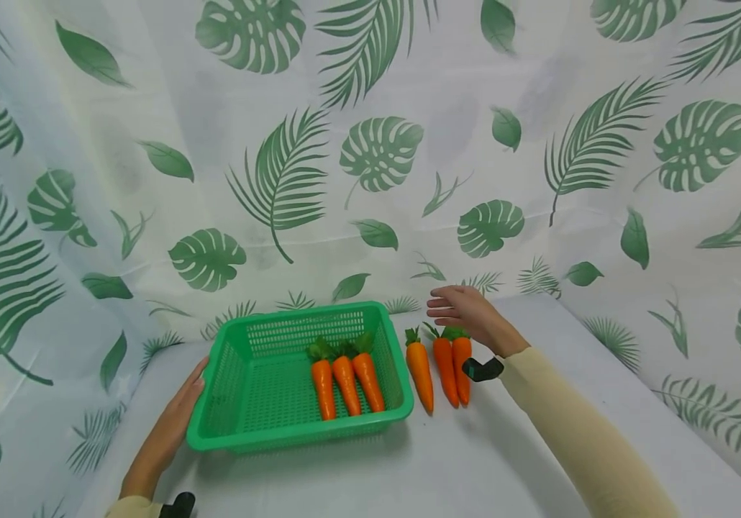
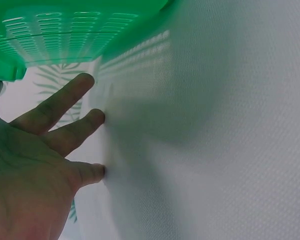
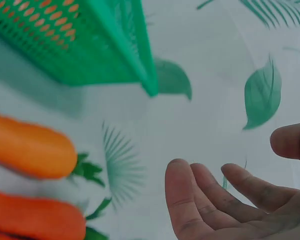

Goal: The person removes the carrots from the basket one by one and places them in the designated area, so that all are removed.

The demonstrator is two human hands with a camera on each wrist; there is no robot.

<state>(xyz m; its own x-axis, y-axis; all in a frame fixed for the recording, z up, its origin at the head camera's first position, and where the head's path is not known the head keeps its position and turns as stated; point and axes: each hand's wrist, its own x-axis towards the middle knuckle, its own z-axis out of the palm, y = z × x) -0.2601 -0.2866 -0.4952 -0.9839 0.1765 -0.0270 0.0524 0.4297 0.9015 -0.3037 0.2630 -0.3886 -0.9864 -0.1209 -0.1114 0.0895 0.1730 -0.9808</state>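
A green plastic basket [image 1: 293,374] stands on the white surface, with three orange carrots [image 1: 347,381] side by side in its right half. Outside it, to the right, lie an orange carrot [image 1: 419,374] and two redder carrots [image 1: 453,367], leafy tops pointing away. My left hand [image 1: 179,403] rests against the basket's left side; in the left wrist view, several spread fingers [image 2: 70,132] reach below the rim. Just beyond the carrot tops, my right hand [image 1: 467,311] hovers with nothing in it. Its fingers [image 3: 182,200] are extended, thumb apart, in the right wrist view.
A white curtain [image 1: 409,86] printed with green leaves hangs behind and at both sides. White covering [image 1: 319,489] spreads over the work surface in front of the basket. Each wrist carries a black strap [image 1: 483,370].
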